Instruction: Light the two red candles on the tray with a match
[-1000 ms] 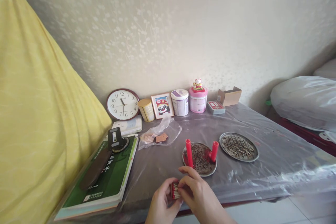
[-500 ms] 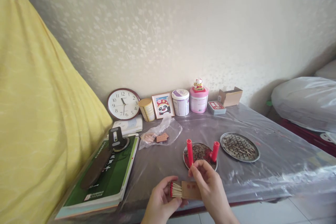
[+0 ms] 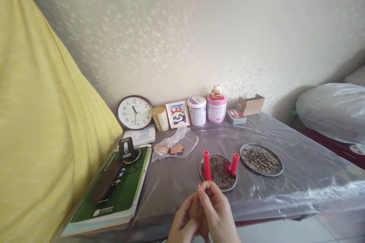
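My left hand (image 3: pixel 181 218) is closed around a small brown matchbox (image 3: pixel 197 211), mostly hidden between my hands. A red-tipped match (image 3: pixel 199 185) sticks up from the pinched fingertips of my right hand (image 3: pixel 218 210), which is close against the left one. Just beyond my fingers, a red candle (image 3: pixel 207 165) stands upright on a round metal tray (image 3: pixel 218 187) with a dark, crusted surface. A second red candle (image 3: pixel 234 164) leans slightly on the same tray's right side. Neither candle shows a flame.
To the right lies another round tray (image 3: pixel 281 167) with used matchsticks. A plastic bag (image 3: pixel 186 145) with small matchboxes (image 3: pixel 176 149) lies behind. Books (image 3: pixel 134 182) are at left. A clock (image 3: pixel 135 112), tins (image 3: pixel 196 112) and a picture frame (image 3: pixel 178 115) line the wall.
My hands have come together. The matchbox, which showed its open drawer of matches, is now turned and mostly covered. My right hand has moved slightly left and down, off the candle's base.
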`<action>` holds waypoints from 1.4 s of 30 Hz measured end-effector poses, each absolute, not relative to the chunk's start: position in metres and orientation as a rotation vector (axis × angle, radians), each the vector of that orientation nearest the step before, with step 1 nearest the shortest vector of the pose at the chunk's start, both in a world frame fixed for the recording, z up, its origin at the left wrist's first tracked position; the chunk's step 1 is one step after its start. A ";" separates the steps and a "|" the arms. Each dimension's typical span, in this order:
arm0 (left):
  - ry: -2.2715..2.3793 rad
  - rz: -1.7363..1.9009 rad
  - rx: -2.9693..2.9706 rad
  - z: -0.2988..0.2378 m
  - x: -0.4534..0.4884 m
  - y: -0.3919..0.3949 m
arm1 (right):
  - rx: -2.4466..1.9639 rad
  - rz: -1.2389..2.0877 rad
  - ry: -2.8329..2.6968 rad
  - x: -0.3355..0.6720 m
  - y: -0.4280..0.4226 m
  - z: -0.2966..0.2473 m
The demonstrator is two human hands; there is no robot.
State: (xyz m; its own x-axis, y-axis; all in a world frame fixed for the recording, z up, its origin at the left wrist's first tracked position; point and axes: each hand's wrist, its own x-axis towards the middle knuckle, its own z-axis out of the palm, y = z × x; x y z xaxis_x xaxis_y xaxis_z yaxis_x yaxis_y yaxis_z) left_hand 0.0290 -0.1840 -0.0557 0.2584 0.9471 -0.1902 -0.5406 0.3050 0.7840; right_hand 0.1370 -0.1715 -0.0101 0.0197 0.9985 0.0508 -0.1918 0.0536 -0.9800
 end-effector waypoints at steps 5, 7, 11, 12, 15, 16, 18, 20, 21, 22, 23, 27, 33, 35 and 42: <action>0.728 1.169 0.605 -0.049 0.011 -0.173 | -1.051 1.110 -1.117 0.152 -0.164 -0.002; 0.700 1.175 0.599 -0.045 0.009 -0.170 | -1.047 1.128 -1.177 0.155 -0.164 -0.002; 0.627 1.145 0.594 -0.041 0.009 -0.170 | -0.966 1.198 -1.349 0.153 -0.170 -0.006; 0.612 1.129 0.594 -0.042 0.009 -0.170 | -0.924 1.247 -1.385 0.151 -0.172 -0.007; 0.597 1.089 0.596 -0.047 0.008 -0.169 | -0.831 1.373 -1.451 0.146 -0.175 -0.009; 0.610 1.091 0.600 -0.048 0.007 -0.168 | -0.822 1.378 -1.462 0.145 -0.175 -0.009; 0.654 1.113 0.626 -0.052 0.006 -0.167 | -0.832 1.335 -1.468 0.146 -0.174 -0.008; 0.687 1.124 0.694 -0.056 0.006 -0.165 | -0.881 1.252 -1.466 0.148 -0.173 -0.006; 0.693 1.122 0.740 -0.057 0.006 -0.164 | -0.915 1.199 -1.467 0.149 -0.173 -0.004; 0.698 1.120 0.785 -0.058 0.006 -0.163 | -0.947 1.149 -1.470 0.150 -0.172 -0.003; 0.707 1.118 0.824 -0.058 0.007 -0.163 | -0.968 1.110 -1.474 0.152 -0.172 -0.001; 0.776 1.144 0.880 -0.054 0.010 -0.164 | -0.978 1.060 -1.498 0.153 -0.170 -0.001; 0.805 1.141 0.894 -0.054 0.009 -0.164 | -0.970 1.012 -1.528 0.152 -0.172 -0.003; 0.805 1.142 0.893 -0.055 0.009 -0.164 | -0.951 1.024 -1.525 0.152 -0.172 -0.002; 0.789 1.166 0.885 -0.051 0.010 -0.165 | -0.969 1.022 -1.521 0.152 -0.171 -0.004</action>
